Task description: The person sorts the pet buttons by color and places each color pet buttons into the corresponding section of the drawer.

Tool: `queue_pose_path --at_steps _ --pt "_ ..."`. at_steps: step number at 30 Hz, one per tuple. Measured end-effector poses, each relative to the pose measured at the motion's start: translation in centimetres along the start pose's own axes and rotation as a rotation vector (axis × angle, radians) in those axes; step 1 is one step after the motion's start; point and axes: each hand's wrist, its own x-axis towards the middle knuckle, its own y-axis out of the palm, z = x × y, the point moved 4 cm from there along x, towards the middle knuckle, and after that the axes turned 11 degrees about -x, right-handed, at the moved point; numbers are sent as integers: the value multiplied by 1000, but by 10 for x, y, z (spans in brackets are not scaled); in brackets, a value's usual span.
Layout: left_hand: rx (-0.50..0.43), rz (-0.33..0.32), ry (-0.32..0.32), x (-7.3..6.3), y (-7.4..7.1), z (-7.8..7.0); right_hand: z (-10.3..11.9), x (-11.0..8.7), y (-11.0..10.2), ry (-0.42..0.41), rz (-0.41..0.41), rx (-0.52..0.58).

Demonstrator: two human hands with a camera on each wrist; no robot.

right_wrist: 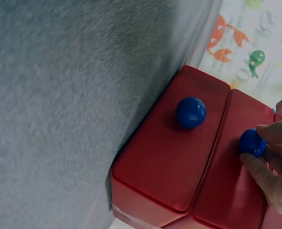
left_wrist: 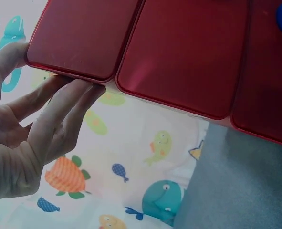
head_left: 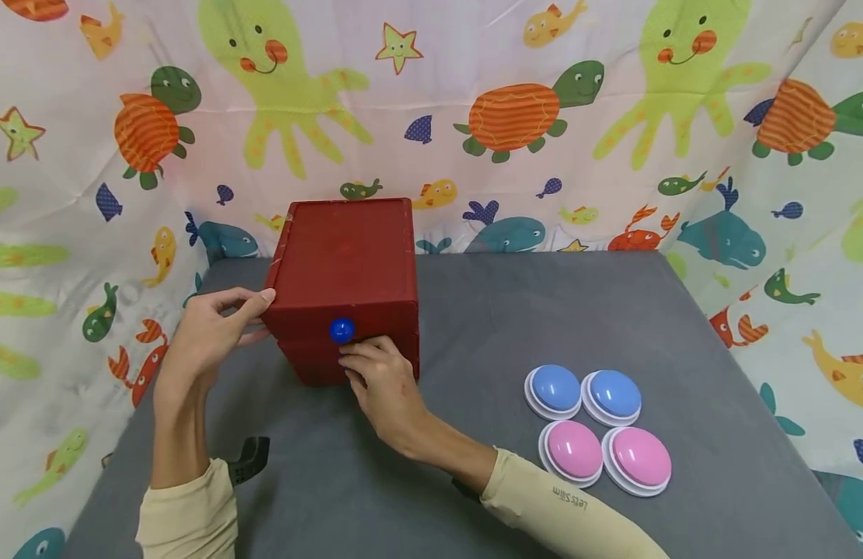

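A red drawer box point(head_left: 343, 256) with blue round knobs on its front stands on the grey table. My left hand point(head_left: 210, 326) grips its upper front left corner, thumb at the top edge and fingers along the side, as the left wrist view also shows. My right hand point(head_left: 389, 388) is at the front, just below the top knob point(head_left: 342, 331). In the right wrist view its thumb and finger pinch the middle drawer's knob point(right_wrist: 252, 142). The bottom drawer's knob point(right_wrist: 191, 113) shows beside it, untouched. In the head view the right hand hides the middle knob.
To the right on the grey table point(head_left: 487, 310) sit two blue push buttons point(head_left: 555, 387) and two pink ones point(head_left: 574, 449), all with white bases. A curtain printed with sea animals point(head_left: 445, 93) hangs behind and along both sides.
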Motion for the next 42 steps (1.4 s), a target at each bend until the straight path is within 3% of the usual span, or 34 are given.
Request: queue_pose_path --at_steps 4,8,12,16,27,36,42 --pt "13 4 -3 2 3 -3 -1 2 0 -58 -23 -58" --pt "16 6 5 3 5 -3 1 5 -1 -119 19 -166" --pt "10 -2 -10 1 3 1 5 4 1 -180 72 -257" --pt "8 4 -20 -2 2 7 9 -2 3 -199 47 -291" --pt "5 11 5 -2 1 3 31 -26 -12 -286 -14 -288" --pt "7 12 8 -3 0 6 49 -45 -23 -304 107 -282" --pt "-13 17 16 -3 1 3 56 -50 -27 -319 139 -269"
